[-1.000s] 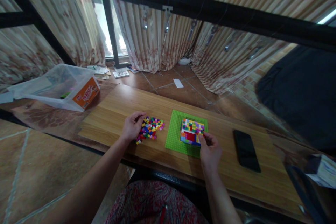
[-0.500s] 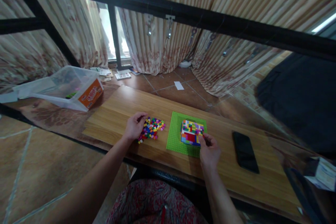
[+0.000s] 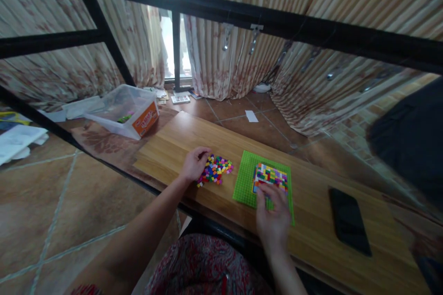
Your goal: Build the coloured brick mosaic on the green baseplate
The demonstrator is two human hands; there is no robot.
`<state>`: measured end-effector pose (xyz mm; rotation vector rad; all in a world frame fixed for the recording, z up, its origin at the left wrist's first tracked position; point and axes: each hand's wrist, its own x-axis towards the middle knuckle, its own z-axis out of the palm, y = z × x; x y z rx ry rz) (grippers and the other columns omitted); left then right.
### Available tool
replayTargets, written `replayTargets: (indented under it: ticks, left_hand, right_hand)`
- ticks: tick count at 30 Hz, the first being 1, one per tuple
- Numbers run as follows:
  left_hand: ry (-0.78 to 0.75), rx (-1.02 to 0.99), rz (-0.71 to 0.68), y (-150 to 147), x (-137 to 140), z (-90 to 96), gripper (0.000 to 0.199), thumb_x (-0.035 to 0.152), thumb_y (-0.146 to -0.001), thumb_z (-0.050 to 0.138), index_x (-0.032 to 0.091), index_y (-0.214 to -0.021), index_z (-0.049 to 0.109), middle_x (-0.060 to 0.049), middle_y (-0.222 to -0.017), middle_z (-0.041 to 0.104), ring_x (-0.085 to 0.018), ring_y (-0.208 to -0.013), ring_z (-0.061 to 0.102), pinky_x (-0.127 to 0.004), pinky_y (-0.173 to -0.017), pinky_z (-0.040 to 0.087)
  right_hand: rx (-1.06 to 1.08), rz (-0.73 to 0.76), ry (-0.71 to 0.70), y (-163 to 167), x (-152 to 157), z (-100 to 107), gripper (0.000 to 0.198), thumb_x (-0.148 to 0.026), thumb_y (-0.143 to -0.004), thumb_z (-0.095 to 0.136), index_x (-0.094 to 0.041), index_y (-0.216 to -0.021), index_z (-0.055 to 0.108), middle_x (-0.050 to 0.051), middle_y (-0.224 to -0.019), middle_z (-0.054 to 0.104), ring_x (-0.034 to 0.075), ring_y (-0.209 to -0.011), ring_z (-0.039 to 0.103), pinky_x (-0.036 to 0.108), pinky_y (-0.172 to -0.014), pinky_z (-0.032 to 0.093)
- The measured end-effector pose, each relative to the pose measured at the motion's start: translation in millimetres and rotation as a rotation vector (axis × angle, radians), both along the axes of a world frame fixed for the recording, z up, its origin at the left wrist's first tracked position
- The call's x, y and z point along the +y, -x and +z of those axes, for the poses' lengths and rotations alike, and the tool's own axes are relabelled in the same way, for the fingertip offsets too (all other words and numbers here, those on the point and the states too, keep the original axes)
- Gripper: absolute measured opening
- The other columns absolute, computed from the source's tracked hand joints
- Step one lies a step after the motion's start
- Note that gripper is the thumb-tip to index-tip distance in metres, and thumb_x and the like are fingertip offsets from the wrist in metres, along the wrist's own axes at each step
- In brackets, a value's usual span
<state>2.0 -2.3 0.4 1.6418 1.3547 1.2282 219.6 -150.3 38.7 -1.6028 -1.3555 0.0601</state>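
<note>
A loose heap of small coloured toy bricks (image 3: 218,170) lies on the wooden board. My left hand (image 3: 195,163) rests at the heap's left edge, fingers curled and thumb close to them; whatever they may hold is hidden. To the right of the heap lies a green studded baseplate (image 3: 245,177), carrying a low block built of many coloured bricks (image 3: 272,174). My right hand (image 3: 275,214), slightly blurred, reaches over the near side of this block with fingertips drawn together, covering its front part. Anything pinched there is too small to make out.
Right of the baseplate lies a black phone (image 3: 349,221). A clear plastic bin (image 3: 121,122) with an orange label stands beyond the board's left end. A black metal rail (image 3: 214,7) crosses in front of the curtains. Papers lie on the tiled floor.
The view has swung left, so everything appears shifted right. My right hand has moved from the built block's right corner to its front left part. My left hand stays beside the heap.
</note>
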Motion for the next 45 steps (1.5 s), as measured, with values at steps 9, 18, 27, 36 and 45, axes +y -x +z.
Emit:
replayTargets:
  ticks: [9, 18, 27, 36, 45]
  left_hand:
    - [0.007, -0.014, -0.005, -1.9, -2.7, 3.8, 0.019, 0.023, -0.086, 0.053, 0.019, -0.092, 0.07, -0.004, -0.093, 0.073, -0.018, -0.087, 0.066, -0.032, -0.085, 0.053]
    - [0.005, -0.001, 0.008, -1.1, -3.8, 6.1, 0.018, 0.022, -0.086, 0.053, 0.019, -0.092, 0.071, -0.004, -0.096, 0.073, -0.017, -0.089, 0.066, -0.032, -0.086, 0.053]
    - [0.019, -0.031, 0.015, -2.2, -3.6, 3.1, 0.018, 0.022, -0.085, 0.054, 0.02, -0.092, 0.071, -0.003, -0.095, 0.073, -0.017, -0.088, 0.066, -0.032, -0.086, 0.053]
    - [0.011, -0.041, 0.012, -2.2, -2.9, 1.5, 0.018, 0.022, -0.085, 0.054, 0.019, -0.091, 0.07, -0.004, -0.094, 0.072, -0.018, -0.088, 0.066, -0.032, -0.085, 0.054]
    - [0.01, -0.04, 0.013, -0.9, -0.7, -1.8, 0.018, 0.024, -0.085, 0.055, 0.02, -0.091, 0.071, -0.003, -0.092, 0.073, -0.018, -0.087, 0.067, -0.032, -0.084, 0.054]
  right_hand:
    - [-0.144, 0.398, 0.235, 91.2, 12.4, -22.9, 0.014, -0.025, -0.09, 0.056, -0.023, -0.095, 0.069, 0.006, -0.097, 0.064, 0.021, -0.095, 0.057, 0.035, -0.084, 0.045]
    - [-0.391, 0.272, 0.335, 121.9, 33.5, -22.4, 0.012, -0.034, -0.085, 0.064, -0.022, -0.087, 0.065, 0.009, -0.088, 0.062, 0.026, -0.089, 0.051, 0.039, -0.077, 0.037]
    - [-0.305, 0.255, 0.277, 99.7, 36.0, -29.6, 0.01, -0.024, -0.089, 0.053, -0.021, -0.087, 0.062, 0.006, -0.086, 0.062, 0.023, -0.085, 0.053, 0.034, -0.076, 0.038]
    - [-0.18, 0.271, 0.243, 84.1, 35.5, -36.5, 0.011, -0.023, -0.089, 0.051, -0.02, -0.089, 0.062, 0.004, -0.083, 0.064, 0.019, -0.082, 0.057, 0.03, -0.075, 0.041]
    - [-0.087, 0.304, 0.196, 80.0, 33.5, -32.5, 0.021, -0.025, -0.093, 0.045, -0.021, -0.09, 0.065, 0.005, -0.085, 0.065, 0.018, -0.082, 0.059, 0.029, -0.075, 0.044]
